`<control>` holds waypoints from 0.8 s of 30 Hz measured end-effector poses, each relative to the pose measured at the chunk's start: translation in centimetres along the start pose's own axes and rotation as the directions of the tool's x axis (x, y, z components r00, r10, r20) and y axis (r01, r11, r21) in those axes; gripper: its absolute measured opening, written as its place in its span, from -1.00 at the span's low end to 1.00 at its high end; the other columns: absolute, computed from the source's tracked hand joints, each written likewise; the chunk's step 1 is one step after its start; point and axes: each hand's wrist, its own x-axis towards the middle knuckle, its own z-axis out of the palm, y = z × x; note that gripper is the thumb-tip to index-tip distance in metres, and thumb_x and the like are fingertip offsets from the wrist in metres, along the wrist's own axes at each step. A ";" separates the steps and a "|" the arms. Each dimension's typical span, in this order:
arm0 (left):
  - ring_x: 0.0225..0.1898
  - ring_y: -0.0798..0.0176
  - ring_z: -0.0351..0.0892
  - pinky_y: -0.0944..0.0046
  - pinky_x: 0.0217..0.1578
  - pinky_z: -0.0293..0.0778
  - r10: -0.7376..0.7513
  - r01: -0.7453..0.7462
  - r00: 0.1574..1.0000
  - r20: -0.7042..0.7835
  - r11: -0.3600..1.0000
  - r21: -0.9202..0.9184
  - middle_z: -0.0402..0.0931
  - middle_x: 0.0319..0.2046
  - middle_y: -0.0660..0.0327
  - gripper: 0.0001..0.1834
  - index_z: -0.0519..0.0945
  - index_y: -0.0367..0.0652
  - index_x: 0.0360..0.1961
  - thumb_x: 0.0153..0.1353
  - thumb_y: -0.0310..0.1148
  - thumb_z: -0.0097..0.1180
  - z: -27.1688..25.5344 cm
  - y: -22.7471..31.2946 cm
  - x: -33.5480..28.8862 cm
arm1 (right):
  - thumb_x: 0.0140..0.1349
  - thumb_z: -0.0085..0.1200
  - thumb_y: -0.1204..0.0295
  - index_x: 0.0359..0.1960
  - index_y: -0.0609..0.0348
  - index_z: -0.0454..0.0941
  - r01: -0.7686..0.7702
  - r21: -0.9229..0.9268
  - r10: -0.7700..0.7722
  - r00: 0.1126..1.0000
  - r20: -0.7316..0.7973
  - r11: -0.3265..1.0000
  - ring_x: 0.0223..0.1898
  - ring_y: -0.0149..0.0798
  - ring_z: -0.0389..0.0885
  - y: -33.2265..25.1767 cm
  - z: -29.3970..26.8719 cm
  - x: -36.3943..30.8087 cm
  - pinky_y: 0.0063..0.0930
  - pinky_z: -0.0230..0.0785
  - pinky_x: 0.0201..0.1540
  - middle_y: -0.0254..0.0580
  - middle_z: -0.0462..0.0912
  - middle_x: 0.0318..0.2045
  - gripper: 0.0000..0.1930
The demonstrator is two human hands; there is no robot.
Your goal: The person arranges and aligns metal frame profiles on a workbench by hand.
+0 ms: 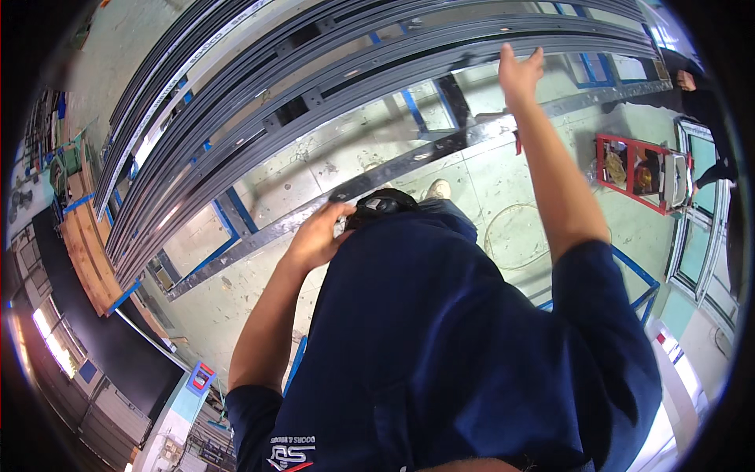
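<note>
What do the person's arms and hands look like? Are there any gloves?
No gloves: the left hand and right hand are bare. The forearms are uncovered too, and no watch shows on either wrist. Short, plain navy-blue sleeves cover the upper arms.

Head-worn fisheye, facing down, near the navy shirt, farther from the grey rails
</note>
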 end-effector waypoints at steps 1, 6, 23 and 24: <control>-0.03 -0.03 0.68 0.10 0.00 0.59 0.138 -0.135 0.990 0.027 0.985 -0.108 0.65 -0.06 0.02 -0.59 0.56 -0.18 0.09 0.25 -0.30 0.31 1.4 -1.0 1.1 | 0.31 0.20 0.15 0.26 0.31 0.33 0.418 -0.145 -0.435 0.892 -0.119 0.897 0.25 0.13 0.45 2.6 -5.5 -0.5 -0.12 0.39 0.25 0.31 0.38 0.26 -0.38; -0.12 0.03 0.72 0.14 -0.06 0.61 -0.098 0.150 0.966 0.240 0.967 -0.206 0.69 -0.15 -0.03 -0.68 0.60 -0.24 0.01 0.29 -0.32 0.26 4.9 2.2 1.6 | 0.29 0.25 0.25 -0.06 0.11 0.68 0.203 -0.212 -0.026 0.777 0.629 0.956 -0.35 -0.09 0.69 8.9 -18.4 -16.0 -0.19 0.54 -0.20 0.00 0.69 -0.41 -0.72; -0.23 0.10 0.73 0.19 -0.13 0.58 -0.202 0.242 0.937 0.286 0.964 -0.111 0.69 -0.15 0.00 -0.52 0.64 -0.25 -0.12 0.19 -0.02 0.34 12.8 5.1 5.4 | 0.04 0.25 0.02 -0.16 0.17 0.76 0.261 -0.269 0.173 0.338 0.925 0.927 -0.11 0.10 0.73 13.6 -24.0 -16.5 -0.14 0.54 -0.02 0.13 0.75 -0.22 -0.51; -0.22 0.10 0.73 0.19 -0.12 0.58 -0.196 0.214 0.962 0.188 0.974 -0.080 0.70 -0.18 0.00 -0.50 0.64 -0.26 -0.12 0.18 -0.01 0.35 12.9 5.3 4.9 | 0.03 0.25 0.01 -0.17 0.19 0.76 0.302 -0.290 0.178 0.348 0.920 0.908 -0.12 0.11 0.73 13.3 -23.9 -16.4 -0.14 0.54 -0.02 0.13 0.75 -0.22 -0.50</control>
